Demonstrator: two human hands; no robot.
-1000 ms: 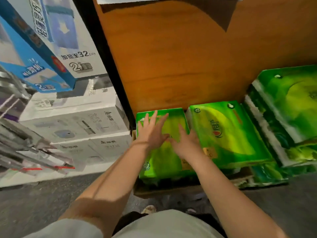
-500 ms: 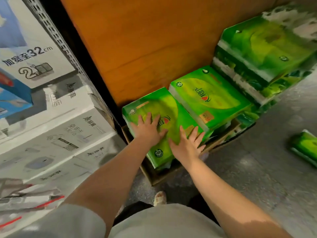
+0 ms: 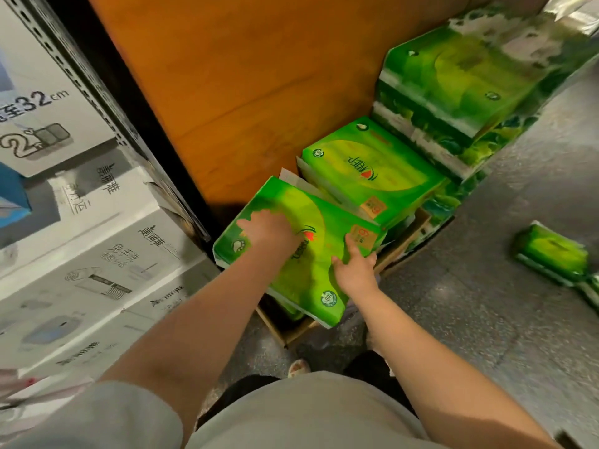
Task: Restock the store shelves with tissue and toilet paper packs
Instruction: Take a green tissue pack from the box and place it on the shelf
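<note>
Now, line by line:
Left hand [image 3: 269, 230]: lies palm down on top of the near green tissue pack [image 3: 301, 254], fingers spread and fairly straight, pressing on its far-left part.
Right hand [image 3: 355, 268]: set against the pack's right edge, fingers roughly straight; whether curled under the edge, cannot tell.
Near green tissue pack: tilted, lying across a low cardboard box [image 3: 293, 333] on the floor, close to the orange wooden panel [image 3: 259, 76].
Second green pack [image 3: 372, 171]: just beside it, further right.
Taller green stack [image 3: 460, 92]: beyond the second pack, against the same panel.
Loose green pack [image 3: 551, 254]: well apart, on the grey floor [image 3: 486, 303] at right.
White cartons [image 3: 84, 254]: stacked at left.
</note>
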